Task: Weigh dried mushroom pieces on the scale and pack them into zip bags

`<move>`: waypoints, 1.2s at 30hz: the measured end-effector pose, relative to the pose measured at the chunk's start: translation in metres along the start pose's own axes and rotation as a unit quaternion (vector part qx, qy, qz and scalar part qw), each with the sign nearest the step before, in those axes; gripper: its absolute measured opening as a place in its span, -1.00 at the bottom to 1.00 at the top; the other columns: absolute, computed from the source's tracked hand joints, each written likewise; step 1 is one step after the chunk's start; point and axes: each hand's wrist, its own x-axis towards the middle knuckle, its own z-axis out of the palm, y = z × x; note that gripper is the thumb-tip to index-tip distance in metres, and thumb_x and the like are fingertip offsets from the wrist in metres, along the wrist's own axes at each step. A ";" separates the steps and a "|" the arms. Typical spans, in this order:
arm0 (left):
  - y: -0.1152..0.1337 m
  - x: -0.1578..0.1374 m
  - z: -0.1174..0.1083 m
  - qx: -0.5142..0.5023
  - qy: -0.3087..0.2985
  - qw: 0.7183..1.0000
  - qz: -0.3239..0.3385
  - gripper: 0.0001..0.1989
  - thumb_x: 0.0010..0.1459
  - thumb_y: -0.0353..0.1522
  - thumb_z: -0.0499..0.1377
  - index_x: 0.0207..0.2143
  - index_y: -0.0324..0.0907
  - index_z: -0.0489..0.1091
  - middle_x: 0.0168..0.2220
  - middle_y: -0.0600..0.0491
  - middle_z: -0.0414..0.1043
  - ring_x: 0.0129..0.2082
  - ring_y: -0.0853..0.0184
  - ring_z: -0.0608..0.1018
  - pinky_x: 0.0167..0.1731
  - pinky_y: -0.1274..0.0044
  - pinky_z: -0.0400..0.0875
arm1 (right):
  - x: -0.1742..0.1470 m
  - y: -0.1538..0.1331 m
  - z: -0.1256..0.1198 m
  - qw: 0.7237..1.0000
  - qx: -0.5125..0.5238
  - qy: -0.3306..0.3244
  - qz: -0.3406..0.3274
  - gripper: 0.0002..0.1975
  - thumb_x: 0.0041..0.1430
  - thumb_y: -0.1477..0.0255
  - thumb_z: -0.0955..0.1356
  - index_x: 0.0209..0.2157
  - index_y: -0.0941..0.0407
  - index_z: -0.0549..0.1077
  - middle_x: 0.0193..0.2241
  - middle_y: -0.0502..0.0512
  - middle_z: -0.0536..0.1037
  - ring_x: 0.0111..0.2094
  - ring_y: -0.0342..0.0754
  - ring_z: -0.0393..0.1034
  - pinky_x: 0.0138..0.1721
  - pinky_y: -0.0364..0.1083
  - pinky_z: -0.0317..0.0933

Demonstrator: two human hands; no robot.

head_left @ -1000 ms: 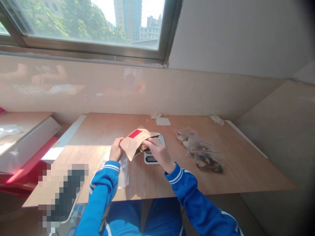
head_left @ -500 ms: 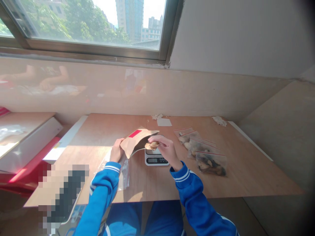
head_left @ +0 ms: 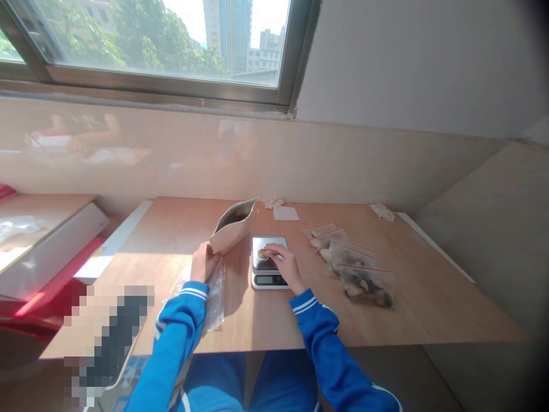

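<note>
My left hand [head_left: 203,262] grips the lower side of an upright brown paper bag [head_left: 234,232], whose mouth gapes toward the upper right. My right hand [head_left: 286,264] is over the steel plate of a small digital kitchen scale [head_left: 269,280], fingers closed on some brown dried slices [head_left: 263,253]. The slices are at the plate; whether they rest on it I cannot tell. Flat on the table below my left hand lies a clear plastic bag [head_left: 217,306], partly covered by my sleeve.
Several red-topped zip bags [head_left: 368,286] holding dried pieces overlap to the right of the scale. A white paper [head_left: 286,213] and crumpled tissue [head_left: 273,203] lie at the table's back, with more tissue [head_left: 382,212] at the back right. A blurred-out object [head_left: 115,337] is at the front left.
My right hand has moved from the paper bag's mouth down to the scale with the slices. My left hand has tilted the bag upright and away to the left, uncovering the scale plate.
</note>
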 end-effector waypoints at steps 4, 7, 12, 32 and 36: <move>-0.001 0.000 0.001 0.003 -0.003 1.000 0.003 -0.69 0.11 -0.26 0.14 -0.08 -0.17 0.35 -0.09 -0.11 0.44 -0.10 0.12 0.52 -0.12 0.38 0.39 | -0.001 0.008 -0.004 0.998 -0.050 -0.008 -0.024 -0.72 0.14 0.52 0.28 -0.19 0.03 0.57 -0.08 0.11 0.55 0.00 0.06 0.40 0.08 0.13 0.26; -0.003 0.000 0.002 0.002 -0.003 1.000 0.003 -0.68 0.12 -0.25 0.15 -0.09 -0.18 0.34 -0.11 -0.10 0.45 -0.12 0.12 0.53 -0.15 0.38 0.39 | -0.005 0.013 -0.012 0.996 -0.086 -0.014 -0.029 -0.67 0.15 0.56 0.26 -0.15 0.01 0.56 0.00 0.11 0.51 0.04 0.06 0.37 0.11 0.14 0.23; -0.005 0.001 0.003 0.005 -0.003 1.000 -0.003 -0.68 0.12 -0.23 0.16 -0.10 -0.20 0.35 -0.12 -0.12 0.44 -0.14 0.11 0.52 -0.16 0.38 0.38 | -0.010 0.020 -0.018 0.991 -0.129 -0.027 -0.037 -0.64 0.16 0.55 0.26 -0.07 -0.01 0.52 0.07 0.12 0.43 0.10 0.04 0.30 0.14 0.10 0.21; -0.008 0.001 0.005 0.009 0.000 1.000 0.001 -0.69 0.11 -0.23 0.16 -0.12 -0.18 0.37 -0.15 -0.10 0.45 -0.18 0.14 0.54 -0.20 0.39 0.39 | -0.017 0.028 -0.033 0.970 -0.238 0.048 -0.023 -0.69 0.20 0.51 0.18 -0.16 0.08 0.50 -0.11 0.17 0.50 -0.05 0.08 0.33 0.03 0.13 0.18; -0.007 0.001 0.004 0.003 0.001 1.000 0.001 -0.68 0.11 -0.22 0.17 -0.14 -0.20 0.37 -0.15 -0.11 0.44 -0.17 0.14 0.54 -0.20 0.39 0.40 | -0.018 0.025 -0.034 0.964 -0.262 0.048 -0.020 -0.71 0.21 0.50 0.19 -0.16 0.08 0.49 -0.19 0.16 0.48 -0.11 0.07 0.32 -0.02 0.09 0.18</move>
